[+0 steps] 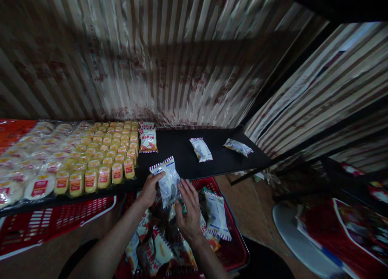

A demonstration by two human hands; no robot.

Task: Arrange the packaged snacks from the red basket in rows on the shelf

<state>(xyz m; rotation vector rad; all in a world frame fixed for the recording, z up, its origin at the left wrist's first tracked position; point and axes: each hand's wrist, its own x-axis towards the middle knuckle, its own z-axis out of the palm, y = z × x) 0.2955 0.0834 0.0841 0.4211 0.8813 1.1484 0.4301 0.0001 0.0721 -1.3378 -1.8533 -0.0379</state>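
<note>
My left hand (149, 190) is closed on the left edge of a snack packet (168, 184), white with a red and blue striped edge, its printed back facing up. Against that packet's right side rest the outstretched fingers of my right hand (188, 208). Below both hands is a red basket (235, 240) with several similar packets inside, one white packet (216, 214) lying at its right side. On the black shelf (172, 143) stand front-facing packets (148, 140) beside rows of yellow wrapped cakes (104, 176). Two more packets lie apart, a nearer one (201, 149) and a farther one (238, 147).
Round white wrapped pastries (39, 186) fill the shelf's left part. Another red basket (60, 216) sits beneath it. A pleated striped curtain (169, 68) hangs behind. To the right are a dark metal frame and a red container (323, 226) on the tiled floor.
</note>
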